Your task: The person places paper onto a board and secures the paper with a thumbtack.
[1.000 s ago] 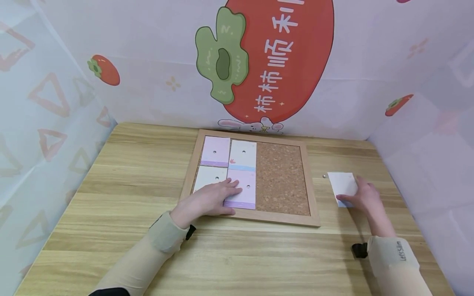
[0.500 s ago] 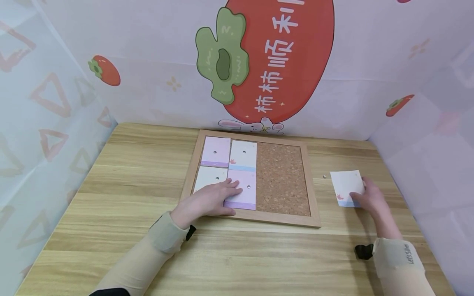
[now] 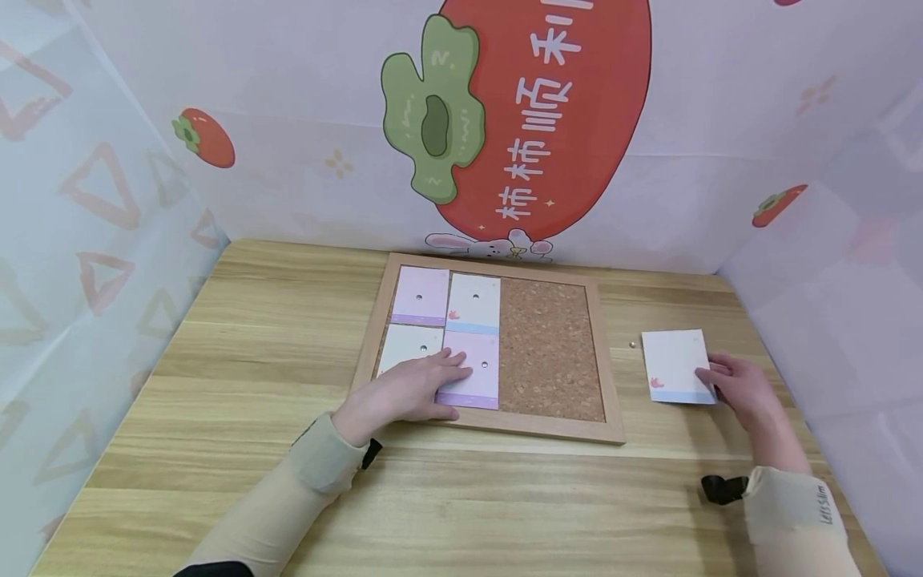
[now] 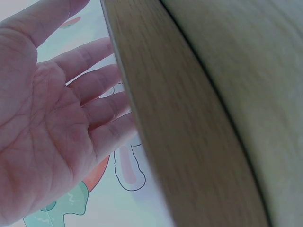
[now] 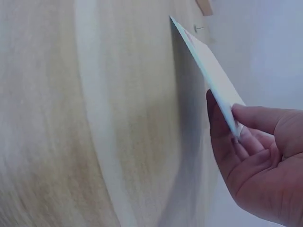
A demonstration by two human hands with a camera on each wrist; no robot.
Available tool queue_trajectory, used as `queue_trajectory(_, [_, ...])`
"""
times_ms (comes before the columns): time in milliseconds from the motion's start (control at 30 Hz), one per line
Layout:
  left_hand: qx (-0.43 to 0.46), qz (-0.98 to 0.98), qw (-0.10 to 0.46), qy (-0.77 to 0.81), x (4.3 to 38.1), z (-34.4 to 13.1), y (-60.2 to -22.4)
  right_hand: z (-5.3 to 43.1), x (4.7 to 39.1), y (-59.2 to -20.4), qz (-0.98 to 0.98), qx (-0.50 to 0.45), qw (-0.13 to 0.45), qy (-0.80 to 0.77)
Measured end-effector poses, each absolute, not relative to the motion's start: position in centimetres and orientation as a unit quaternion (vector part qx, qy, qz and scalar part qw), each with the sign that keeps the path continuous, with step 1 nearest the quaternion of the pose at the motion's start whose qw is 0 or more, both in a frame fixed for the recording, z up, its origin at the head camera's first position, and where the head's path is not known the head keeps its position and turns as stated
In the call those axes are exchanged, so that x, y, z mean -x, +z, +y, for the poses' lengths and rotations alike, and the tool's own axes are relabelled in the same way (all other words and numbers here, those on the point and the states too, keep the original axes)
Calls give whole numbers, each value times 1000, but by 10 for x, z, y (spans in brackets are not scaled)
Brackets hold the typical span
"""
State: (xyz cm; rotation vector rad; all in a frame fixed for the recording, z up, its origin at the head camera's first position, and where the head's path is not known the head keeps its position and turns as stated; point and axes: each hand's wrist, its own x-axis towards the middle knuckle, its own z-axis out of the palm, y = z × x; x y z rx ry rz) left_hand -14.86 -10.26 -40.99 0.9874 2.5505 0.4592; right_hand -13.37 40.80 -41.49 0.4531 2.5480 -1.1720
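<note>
My right hand pinches the right edge of a white note card with a blue bottom band, right of the corkboard. In the right wrist view the card tilts up, its far corner low by the table, thumb on one face and fingers behind. My left hand rests with spread fingers on the lower cards of the board, partly covering a purple card and a white card. In the left wrist view the left palm shows beside the wooden frame.
A purple card and a white card, each with a silver pushpin, fill the board's upper left. A loose pushpin lies between the frame and the held card. A printed backdrop stands behind the wooden table.
The right hand has moved right and now holds the white card by its right edge, where before it spread over the card's lower part. The left hand stays in place.
</note>
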Motion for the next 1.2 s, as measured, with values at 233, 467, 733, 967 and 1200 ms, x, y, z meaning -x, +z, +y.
queue_trajectory(233, [-348,905,184,164,150,-103,-411,402,132,-408,809,-153,114,-556])
queue_trajectory(467, [-346,905,186,163,149,-103,-410,379,132,-394,737,-109,78,-663])
queue_trajectory(733, [-348,905,183,163,148,-102,-409,347,138,-390,725,-67,96,-678])
queue_trajectory(967, [-346,905,188,164,149,-102,-410,318,141,-395,749,-60,127,-648])
queue_trajectory(1200, [-340,906,194,159,151,-102,-413,285,144,-403,760,-49,162,-627])
